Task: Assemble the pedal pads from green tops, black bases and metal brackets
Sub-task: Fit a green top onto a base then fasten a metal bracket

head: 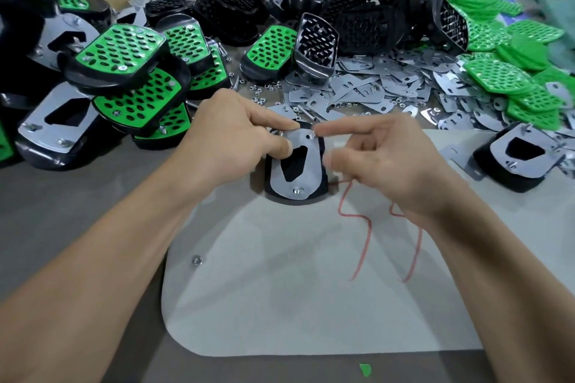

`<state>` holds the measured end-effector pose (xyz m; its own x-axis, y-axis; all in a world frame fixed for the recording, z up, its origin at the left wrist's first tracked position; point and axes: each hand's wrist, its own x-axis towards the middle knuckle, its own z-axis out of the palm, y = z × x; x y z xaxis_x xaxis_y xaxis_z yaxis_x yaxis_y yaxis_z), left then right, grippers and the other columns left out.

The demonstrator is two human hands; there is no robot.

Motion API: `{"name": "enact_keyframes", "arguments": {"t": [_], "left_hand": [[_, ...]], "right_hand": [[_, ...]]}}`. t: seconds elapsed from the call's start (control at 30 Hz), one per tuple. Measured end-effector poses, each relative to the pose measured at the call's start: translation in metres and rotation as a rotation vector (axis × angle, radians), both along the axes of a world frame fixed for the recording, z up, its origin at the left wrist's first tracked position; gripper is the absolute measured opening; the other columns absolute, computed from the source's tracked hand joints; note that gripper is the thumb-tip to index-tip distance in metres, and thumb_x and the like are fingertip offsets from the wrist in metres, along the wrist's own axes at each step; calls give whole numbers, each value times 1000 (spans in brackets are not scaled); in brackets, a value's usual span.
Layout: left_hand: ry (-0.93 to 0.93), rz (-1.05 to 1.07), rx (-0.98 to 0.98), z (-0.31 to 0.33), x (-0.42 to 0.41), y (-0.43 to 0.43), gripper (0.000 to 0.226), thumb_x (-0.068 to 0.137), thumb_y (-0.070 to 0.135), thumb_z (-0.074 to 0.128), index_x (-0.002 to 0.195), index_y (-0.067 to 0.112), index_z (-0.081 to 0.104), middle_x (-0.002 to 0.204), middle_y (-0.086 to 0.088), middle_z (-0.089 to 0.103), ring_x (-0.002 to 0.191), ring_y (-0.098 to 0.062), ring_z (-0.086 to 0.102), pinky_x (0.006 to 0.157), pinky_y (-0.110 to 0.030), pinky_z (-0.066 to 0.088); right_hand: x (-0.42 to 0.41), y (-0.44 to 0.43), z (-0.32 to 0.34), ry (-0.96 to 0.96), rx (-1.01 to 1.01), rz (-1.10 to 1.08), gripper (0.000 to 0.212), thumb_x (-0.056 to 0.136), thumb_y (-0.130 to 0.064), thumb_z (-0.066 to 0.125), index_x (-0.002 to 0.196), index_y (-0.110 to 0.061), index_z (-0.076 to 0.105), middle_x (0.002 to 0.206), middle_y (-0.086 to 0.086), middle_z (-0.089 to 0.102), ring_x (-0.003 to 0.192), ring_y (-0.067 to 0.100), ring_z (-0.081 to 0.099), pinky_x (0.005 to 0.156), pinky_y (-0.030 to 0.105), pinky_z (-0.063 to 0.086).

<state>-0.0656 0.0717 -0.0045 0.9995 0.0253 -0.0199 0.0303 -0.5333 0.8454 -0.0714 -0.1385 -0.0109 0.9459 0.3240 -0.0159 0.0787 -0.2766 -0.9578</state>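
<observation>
The left hand [236, 137] gripped the near corner of the metal bracket [306, 177], its thumb pressing it onto the black base [320, 193] lying between both hands. The right hand [389, 158] stretched its forefinger to the bracket's far hole. Its other fingers were curled and blurred, so whether it pinched anything could not be told. Green tops [497, 71] lay beyond the right hand.

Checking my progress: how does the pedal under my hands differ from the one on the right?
The centre pedal is held by the left hand, right hand at its top hole; the right pedal lies untouched. Centre pedal points away, right pedal sits skewed. Both lie metal side up.
</observation>
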Motion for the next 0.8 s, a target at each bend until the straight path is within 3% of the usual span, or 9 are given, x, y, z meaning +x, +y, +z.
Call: {"name": "enact_keyframes", "arguments": {"t": [0.07, 0.17, 0.3, 0.4, 0.47, 0.53, 0.63, 0.77, 0.8], "left_hand": [[-1, 5, 2, 0, 0, -1, 31, 67, 16, 89, 73, 45, 78, 45, 13, 56, 41, -2, 42, 45, -9, 33], [-4, 5, 16, -1, 0, -1, 30, 67, 17, 89, 77, 44, 80, 46, 14, 57, 43, -1, 44, 45, -10, 33], [-7, 19, 8, -2, 0, -1, 31, 67, 17, 89, 72, 46, 78, 46, 12, 57, 42, -3, 42, 45, -10, 34], [-15, 18, 15, -2, 0, 0, 30, 67, 18, 89, 72, 46, 78, 46, 12, 57, 41, -3, 42, 45, -10, 34], [-15, 15, 21, -3, 1, 0, 29, 66, 20, 89, 75, 46, 79, 46, 11, 57, 43, -4, 42, 45, -13, 34], [-14, 23, 18, -3, 1, -1, 28, 66, 21, 89, 76, 45, 79, 46, 11, 56, 43, -5, 41, 45, -14, 34], [-12, 23, 15, -3, 1, 0, 29, 66, 20, 89, 76, 45, 80, 47, 11, 58, 43, -5, 42, 45, -13, 35], [-5, 28, 10, -5, 2, -1, 29, 65, 20, 89, 78, 45, 80, 48, 11, 58, 45, -4, 43, 50, -17, 36], [-5, 26, 13, -5, 2, -1, 29, 66, 20, 89, 78, 44, 81, 48, 11, 58, 45, -4, 43, 50, -17, 37]], "right_hand": [[0, -2, -1, -12, 49, -39, 10, 81, -3, 78, 79, -13, 76, 52, 1, 61, 45, 11, 45, 46, 19, 34], [-4, -1, 1, 6, 8, 48, 37, 80, -4, 80, 110, -24, 76, 64, 2, 69, 58, 14, 58, 58, 25, 44], [-1, -3, 0, -12, 67, -30, 9, 76, -15, 83, 74, -14, 75, 51, 1, 62, 43, 9, 46, 46, 17, 35], [-5, 0, -1, -20, 12, 29, 36, 73, -19, 84, 106, -30, 75, 64, 1, 70, 57, 12, 56, 58, 24, 43], [-2, -1, -1, -28, 1, 7, 18, 71, -27, 81, 89, -29, 78, 58, 3, 66, 53, 15, 50, 55, 29, 39], [-1, -3, -1, -24, 78, -13, 7, 72, -27, 79, 74, -21, 76, 53, 3, 63, 48, 13, 46, 49, 23, 35], [-2, -3, -1, -15, 26, 54, 39, 69, -26, 81, 108, -30, 75, 65, 2, 71, 60, 14, 57, 60, 26, 44], [4, -2, -2, -46, 89, -94, 16, 72, -28, 80, 70, -14, 74, 50, 1, 60, 44, 9, 45, 49, 21, 34], [5, -3, -4, -69, 104, -133, 11, 74, -25, 80, 72, -15, 75, 52, 1, 61, 44, 7, 45, 48, 19, 34]]}}
